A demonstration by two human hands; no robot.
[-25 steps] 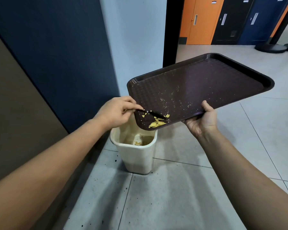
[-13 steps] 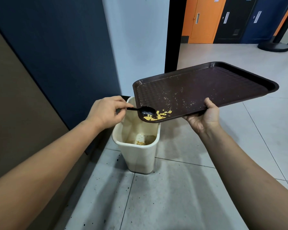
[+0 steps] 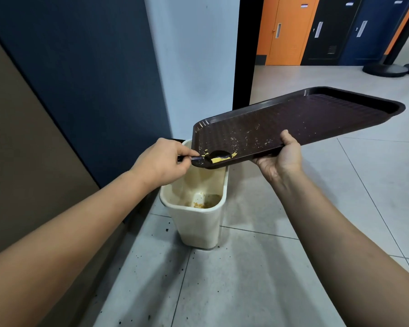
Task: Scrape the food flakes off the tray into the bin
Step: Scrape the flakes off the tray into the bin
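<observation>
With the left hand (image 3: 162, 160) pinching a black plastic spoon (image 3: 216, 155) and the right hand (image 3: 281, 156) gripping the tilted dark-brown plastic tray (image 3: 316, 114) over the cream plastic bin (image 3: 198, 223), yellow food flakes (image 3: 219, 159) sit heaped at the low corner, crumbs left upslope.

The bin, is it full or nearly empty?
Nearly empty: the bin shows bare inner walls, with only a few scraps on its bottom.

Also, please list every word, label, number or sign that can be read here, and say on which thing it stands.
No text can be read.
Small label on the orange locker door, near its top: too blurred to read.
Small labels on the black locker door and the blue locker door: too small to read.
Brown tray, cream bin, black spoon: no markings visible.
</observation>
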